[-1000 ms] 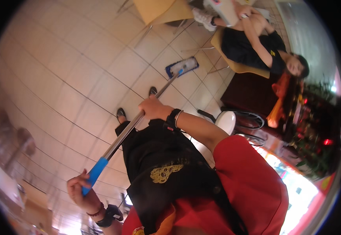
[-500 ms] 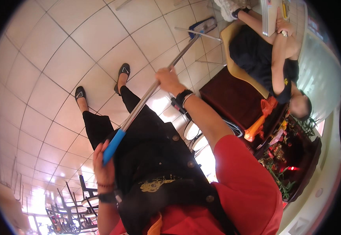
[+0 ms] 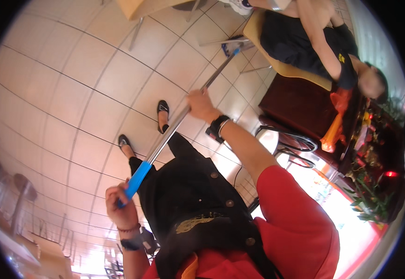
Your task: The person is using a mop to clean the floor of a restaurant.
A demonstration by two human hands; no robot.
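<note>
A long-handled mop (image 3: 169, 134) slants across the view, its metal pole running from lower left to upper right. My left hand (image 3: 120, 208) is closed round the end of its blue grip (image 3: 138, 180). Farther up the bare metal, my right hand (image 3: 202, 106) grasps the pole. The flat mop head (image 3: 231, 48), dark blue at its edge, lies on the tiled floor (image 3: 95, 93) among the legs of a seated person's chair; part of it is hidden behind those legs.
On the right, a person (image 3: 300, 42) in dark clothes sits on a yellowish chair (image 3: 281, 63). Next to it stands a dark red wooden cabinet (image 3: 295, 102) with an orange bag (image 3: 335, 125) and plants (image 3: 374, 202). A table edge (image 3: 151, 7) shows at the top; more furniture stands lower left.
My view has turned and shifted, bringing a table edge in at the top. My left hand's fingers now curl round the grip's end, where they lay straighter before. Both hands stay on the mop.
</note>
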